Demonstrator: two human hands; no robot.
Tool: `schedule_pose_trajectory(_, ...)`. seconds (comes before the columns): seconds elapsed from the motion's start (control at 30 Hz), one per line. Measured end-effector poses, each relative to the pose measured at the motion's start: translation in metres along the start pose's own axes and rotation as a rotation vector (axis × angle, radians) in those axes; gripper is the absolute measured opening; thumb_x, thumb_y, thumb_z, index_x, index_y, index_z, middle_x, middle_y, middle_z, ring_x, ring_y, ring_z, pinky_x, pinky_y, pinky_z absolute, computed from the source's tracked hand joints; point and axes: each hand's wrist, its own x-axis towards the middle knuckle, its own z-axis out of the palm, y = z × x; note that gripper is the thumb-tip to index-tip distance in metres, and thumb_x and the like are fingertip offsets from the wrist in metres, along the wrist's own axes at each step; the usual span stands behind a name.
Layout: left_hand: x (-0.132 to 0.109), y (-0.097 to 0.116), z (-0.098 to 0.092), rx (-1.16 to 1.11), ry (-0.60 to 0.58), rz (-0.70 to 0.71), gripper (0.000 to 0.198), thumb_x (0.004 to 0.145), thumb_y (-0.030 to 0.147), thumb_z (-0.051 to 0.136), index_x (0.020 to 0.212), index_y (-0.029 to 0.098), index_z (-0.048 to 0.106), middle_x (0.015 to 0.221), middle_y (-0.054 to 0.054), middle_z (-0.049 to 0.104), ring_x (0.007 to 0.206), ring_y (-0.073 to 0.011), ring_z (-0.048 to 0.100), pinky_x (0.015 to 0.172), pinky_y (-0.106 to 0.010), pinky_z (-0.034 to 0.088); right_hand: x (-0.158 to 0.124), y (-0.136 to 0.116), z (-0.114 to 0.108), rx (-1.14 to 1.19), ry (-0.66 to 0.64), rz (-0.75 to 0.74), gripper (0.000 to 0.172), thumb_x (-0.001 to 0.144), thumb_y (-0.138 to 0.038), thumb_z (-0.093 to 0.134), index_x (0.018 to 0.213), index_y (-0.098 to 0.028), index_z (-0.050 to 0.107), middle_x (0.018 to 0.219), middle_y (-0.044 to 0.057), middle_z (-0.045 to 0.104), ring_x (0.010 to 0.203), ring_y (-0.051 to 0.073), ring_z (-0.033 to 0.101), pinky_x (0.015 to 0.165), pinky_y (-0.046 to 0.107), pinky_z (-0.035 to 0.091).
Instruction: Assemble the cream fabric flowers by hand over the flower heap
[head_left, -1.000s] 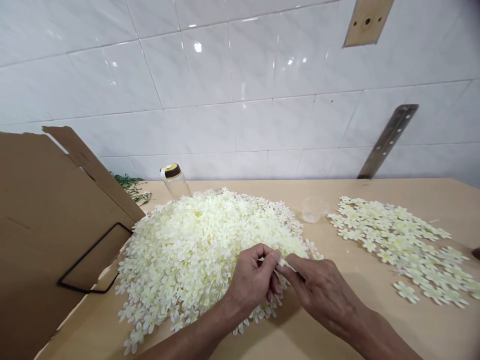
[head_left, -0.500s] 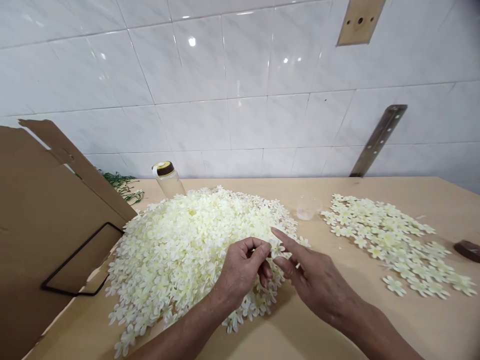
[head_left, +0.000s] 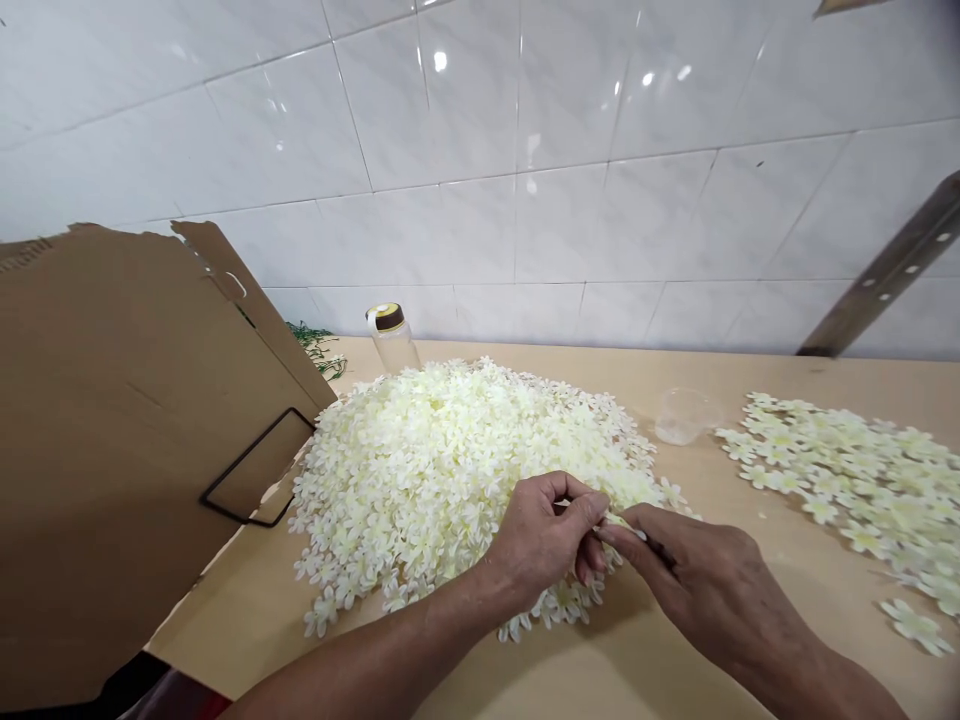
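Observation:
A small cream-white artificial flower (head_left: 621, 522) is pinched between both hands, over the front right of a big heap of such flowers (head_left: 450, 460). My left hand (head_left: 544, 535) is closed, its thumb and forefinger gripping the flower's left side. From the right, my right hand (head_left: 701, 575) closes thumb and fingers on the other side of it. Much of the flower is hidden by the fingertips. More flowers (head_left: 855, 455) lie spread flat in a thin layer on the table to the right.
A cardboard box (head_left: 142, 420) stands at left, a black wire frame (head_left: 247, 453) against it. Behind the heap are a clear bottle (head_left: 397, 350) and green stems (head_left: 315, 345). A clear plastic piece (head_left: 682, 415) lies on the wooden table (head_left: 555, 685). A metal bracket (head_left: 877, 275) leans by the tiled wall.
My right hand's fingers, apart beside the flower before, have now closed on it. My left hand keeps its pinch. The view has turned left, shifting everything rightward.

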Motion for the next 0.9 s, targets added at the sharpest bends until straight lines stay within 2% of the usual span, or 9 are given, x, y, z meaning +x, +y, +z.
schedule_pose_trajectory(0.13,0.001,-0.001,0.001,-0.052,0.020,0.053,0.029,0.081,0.043,0.070,0.082,0.014,0.062,0.054,-0.001,0.062,0.040,-0.0106,0.052,0.043,-0.023,0.045,0.004,-0.003,-0.002,0.024,0.087,0.023,0.037,0.103,-0.034,0.042,0.077,-0.021,0.065,0.055,-0.002,0.061,0.044,0.012,0.057,0.048,0.022,0.042)
schedule_pose_trajectory(0.23,0.001,-0.002,0.001,-0.027,0.065,0.061,0.029,0.080,0.041,0.072,0.082,0.014,0.063,0.055,-0.002,0.062,0.041,-0.0118,0.054,0.044,-0.024,0.045,0.005,-0.005,-0.001,0.045,0.138,0.017,0.030,0.103,-0.029,0.040,0.102,-0.019,0.068,0.068,0.003,0.071,0.051,0.014,0.064,0.050,0.022,0.046)
schedule_pose_trajectory(0.3,0.002,-0.002,0.000,-0.003,0.083,0.064,0.030,0.081,0.042,0.070,0.078,0.013,0.062,0.054,-0.002,0.062,0.041,-0.0116,0.053,0.044,-0.024,0.044,0.004,-0.004,0.002,0.063,0.120,0.017,0.032,0.102,-0.026,0.039,0.119,-0.016,0.063,0.072,0.004,0.072,0.051,0.015,0.066,0.049,0.023,0.047)
schedule_pose_trajectory(0.43,0.002,0.000,-0.002,0.025,0.060,0.080,0.034,0.084,0.046,0.067,0.075,0.014,0.061,0.054,-0.002,0.062,0.042,-0.0109,0.053,0.045,-0.024,0.045,0.002,-0.003,0.000,0.217,-0.015,0.109,0.041,0.102,-0.026,0.038,0.141,-0.017,0.046,0.062,-0.003,0.068,0.047,0.014,0.063,0.051,0.022,0.049)
schedule_pose_trajectory(0.5,0.002,0.000,-0.002,0.040,0.025,0.056,0.037,0.083,0.049,0.066,0.073,0.014,0.060,0.053,-0.001,0.061,0.041,-0.0101,0.052,0.043,-0.022,0.043,0.003,-0.004,-0.004,0.289,-0.093,0.140,0.037,0.102,-0.028,0.038,0.137,-0.022,0.048,0.061,-0.004,0.067,0.049,0.013,0.063,0.053,0.021,0.048)
schedule_pose_trajectory(0.6,0.001,-0.001,-0.001,0.075,0.020,-0.006,0.040,0.081,0.052,0.067,0.071,0.015,0.058,0.049,0.000,0.059,0.036,-0.0082,0.047,0.038,-0.020,0.037,0.003,-0.003,-0.006,0.273,-0.185,0.163,0.023,0.103,-0.031,0.038,0.103,-0.023,0.060,0.058,-0.004,0.062,0.049,0.012,0.060,0.051,0.020,0.043)
schedule_pose_trajectory(0.67,0.002,-0.003,0.001,0.089,0.038,-0.034,0.040,0.081,0.052,0.068,0.070,0.015,0.057,0.047,0.001,0.057,0.034,-0.0075,0.044,0.036,-0.019,0.034,0.002,-0.003,-0.003,0.200,-0.207,0.161,0.028,0.104,-0.031,0.036,0.084,-0.022,0.054,0.057,-0.004,0.058,0.047,0.012,0.056,0.049,0.021,0.037)
schedule_pose_trajectory(0.77,0.002,-0.004,0.001,0.080,0.055,-0.029,0.039,0.080,0.051,0.068,0.070,0.016,0.057,0.046,0.001,0.057,0.034,-0.0081,0.044,0.036,-0.019,0.034,-0.001,-0.003,0.004,0.073,-0.185,0.137,0.031,0.105,-0.032,0.033,0.079,-0.023,0.047,0.056,-0.004,0.054,0.046,0.013,0.052,0.049,0.024,0.030)
schedule_pose_trajectory(0.9,0.003,-0.002,-0.001,0.019,0.030,0.023,0.036,0.083,0.049,0.067,0.075,0.014,0.061,0.050,0.000,0.060,0.038,-0.0093,0.049,0.040,-0.021,0.040,-0.002,-0.005,0.006,0.025,-0.151,0.179,0.034,0.105,-0.036,0.031,0.077,-0.023,0.045,0.056,-0.004,0.051,0.046,0.014,0.050,0.050,0.025,0.028)
